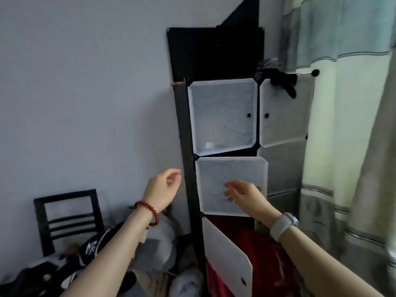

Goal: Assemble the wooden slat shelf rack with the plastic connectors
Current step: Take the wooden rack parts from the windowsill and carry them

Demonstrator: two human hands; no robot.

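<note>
Slatted wooden rack frame (68,219), black, leans against the wall at your lower left, its foot buried in a heap of clothes and bags (102,254), well apart from both your hands. Between it and the tall cube cabinet (222,116) lies a strip of bare wall, and that is where your left hand (165,187) hangs, fingers loosely curled and holding nothing, just beside the cabinet's black side post (186,146). Your right hand (242,194) floats in front of the middle white door panel (231,185), fingers relaxed and spread, grasping nothing; whether it touches the panel you cannot tell. The lowest door (227,256) swings out toward you over red cloth (263,258), narrowing the room below your right forearm. A curtain (347,125) closes off the right side.
</note>
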